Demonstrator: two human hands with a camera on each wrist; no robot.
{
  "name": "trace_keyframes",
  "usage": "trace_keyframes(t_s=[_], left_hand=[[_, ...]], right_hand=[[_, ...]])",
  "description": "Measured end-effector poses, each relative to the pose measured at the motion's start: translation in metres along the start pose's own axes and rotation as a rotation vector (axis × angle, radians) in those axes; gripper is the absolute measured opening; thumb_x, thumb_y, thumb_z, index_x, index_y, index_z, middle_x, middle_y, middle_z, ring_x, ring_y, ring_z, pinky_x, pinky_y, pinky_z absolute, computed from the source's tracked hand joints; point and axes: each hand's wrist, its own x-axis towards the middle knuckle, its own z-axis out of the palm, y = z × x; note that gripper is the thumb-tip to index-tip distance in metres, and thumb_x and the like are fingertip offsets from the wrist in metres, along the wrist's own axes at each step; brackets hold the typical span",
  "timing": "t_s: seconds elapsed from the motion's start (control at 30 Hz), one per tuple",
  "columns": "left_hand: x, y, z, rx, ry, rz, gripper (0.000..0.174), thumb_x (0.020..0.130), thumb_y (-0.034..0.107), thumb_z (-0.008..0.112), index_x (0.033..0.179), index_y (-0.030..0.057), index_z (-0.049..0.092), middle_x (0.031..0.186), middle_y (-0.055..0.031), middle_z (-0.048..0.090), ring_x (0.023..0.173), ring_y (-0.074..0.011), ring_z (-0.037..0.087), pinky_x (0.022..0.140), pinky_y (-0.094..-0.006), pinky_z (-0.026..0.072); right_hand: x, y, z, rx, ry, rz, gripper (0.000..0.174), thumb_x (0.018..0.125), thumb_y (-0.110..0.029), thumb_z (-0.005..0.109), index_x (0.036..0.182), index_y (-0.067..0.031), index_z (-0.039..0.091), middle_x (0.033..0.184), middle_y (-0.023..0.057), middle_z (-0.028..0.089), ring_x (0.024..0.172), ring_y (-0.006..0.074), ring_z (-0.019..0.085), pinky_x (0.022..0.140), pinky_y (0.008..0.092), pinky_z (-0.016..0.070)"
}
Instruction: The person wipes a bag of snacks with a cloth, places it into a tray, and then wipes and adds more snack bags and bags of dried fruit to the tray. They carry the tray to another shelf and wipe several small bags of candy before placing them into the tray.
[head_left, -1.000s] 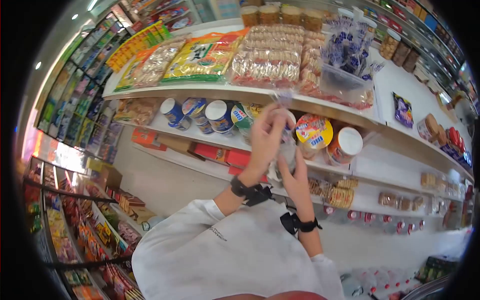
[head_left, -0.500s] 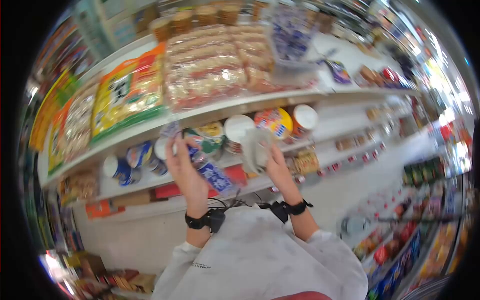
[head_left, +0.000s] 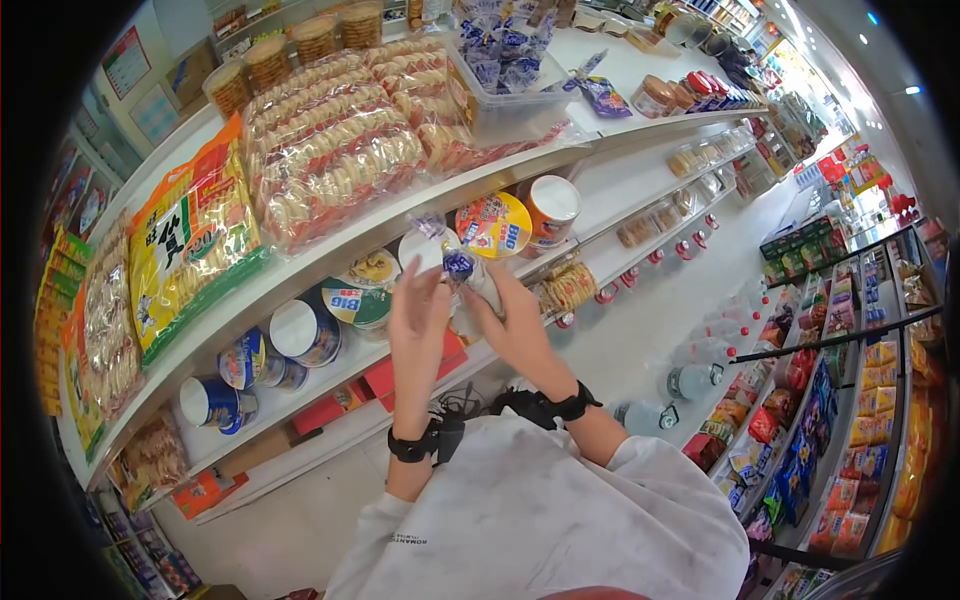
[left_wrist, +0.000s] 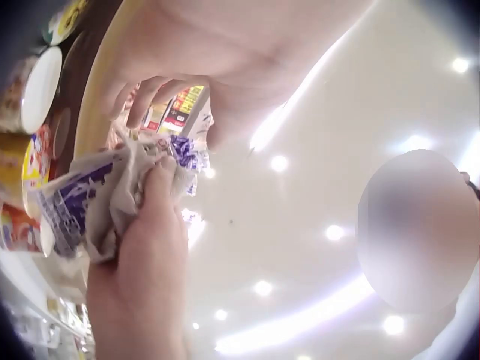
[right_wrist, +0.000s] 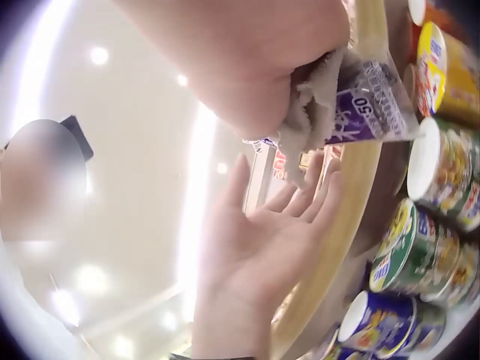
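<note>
In the head view my right hand (head_left: 515,325) holds a clear plastic packet with purple-and-white print (head_left: 459,264) in front of the shelf. Bunched against the packet is a grey cloth (left_wrist: 124,202), pinned under the thumb in the left wrist view. Printed side out, the packet (right_wrist: 367,109) sticks out past the cloth (right_wrist: 319,101) in the right wrist view. My left hand (head_left: 418,318) is raised close beside the packet, fingers apart and loosely bent. Seen from the right wrist, that left hand (right_wrist: 270,244) has nothing in its palm.
Cup noodles (head_left: 360,303) line the shelf behind my hands. Above, the top shelf carries bagged biscuits (head_left: 330,150), a yellow bag (head_left: 190,255) and a plastic tub (head_left: 510,110) of similar purple packets. Snack racks (head_left: 800,430) and water bottles (head_left: 695,380) stand at right.
My view has swung right along the shelf. The left hand gripped the packet half a second ago, with the cloth in the right; now the right holds both and the left has let go.
</note>
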Motion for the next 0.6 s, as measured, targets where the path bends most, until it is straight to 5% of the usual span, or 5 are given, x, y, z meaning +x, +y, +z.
trace_keyframes(t_s=[0.13,0.23,0.33,0.53,0.6], left_hand=[[0.000,-0.007,0.023,-0.149,-0.052,-0.120,0.040,0.103,0.017,0.059,0.138,-0.0009,0.052,0.132,-0.0112,0.060,0.117,-0.0157,0.057,0.100,-0.0285,0.0430],[0.013,-0.011,0.029,-0.363,-0.054,-0.136,0.045,0.108,0.037,0.045,0.130,-0.0006,0.056,0.133,-0.0148,0.060,0.122,-0.0227,0.058,0.103,-0.0339,0.0461],[0.013,-0.005,0.044,-0.374,-0.037,-0.147,0.059,0.108,0.048,0.035,0.130,-0.0017,0.056,0.134,-0.0172,0.059,0.127,-0.0279,0.057,0.106,-0.0390,0.0454],[0.003,0.010,0.088,-0.260,-0.030,-0.061,0.060,0.109,0.046,0.037,0.139,-0.0035,0.052,0.142,-0.0174,0.054,0.131,-0.0233,0.052,0.111,-0.0363,0.0380],[-0.001,0.004,0.107,-0.088,-0.092,-0.041,0.060,0.109,0.045,0.036,0.142,-0.0031,0.050,0.147,-0.0195,0.049,0.138,-0.0244,0.046,0.115,-0.0374,0.0337]], right_hand=[[-0.011,-0.006,-0.001,-0.177,-0.018,-0.231,0.055,0.080,-0.003,0.066,0.134,-0.0021,0.053,0.137,0.0213,0.053,0.122,0.0410,0.054,0.098,0.0455,0.0464],[-0.015,-0.013,-0.010,-0.207,-0.057,-0.337,0.062,0.077,-0.003,0.067,0.137,-0.0037,0.053,0.144,0.0179,0.048,0.128,0.0403,0.049,0.104,0.0463,0.0433],[-0.007,-0.007,-0.035,-0.186,-0.125,-0.419,0.060,0.081,-0.004,0.066,0.139,-0.0026,0.051,0.141,0.0206,0.050,0.127,0.0402,0.051,0.106,0.0445,0.0421],[0.012,0.020,-0.106,0.390,-0.049,-0.009,0.048,0.095,-0.012,0.060,0.139,0.0025,0.047,0.124,0.0262,0.058,0.117,0.0415,0.057,0.102,0.0418,0.0436],[0.009,0.021,-0.107,0.235,-0.048,-0.196,0.048,0.097,-0.014,0.059,0.139,0.0042,0.046,0.120,0.0265,0.059,0.114,0.0417,0.058,0.098,0.0417,0.0454]])
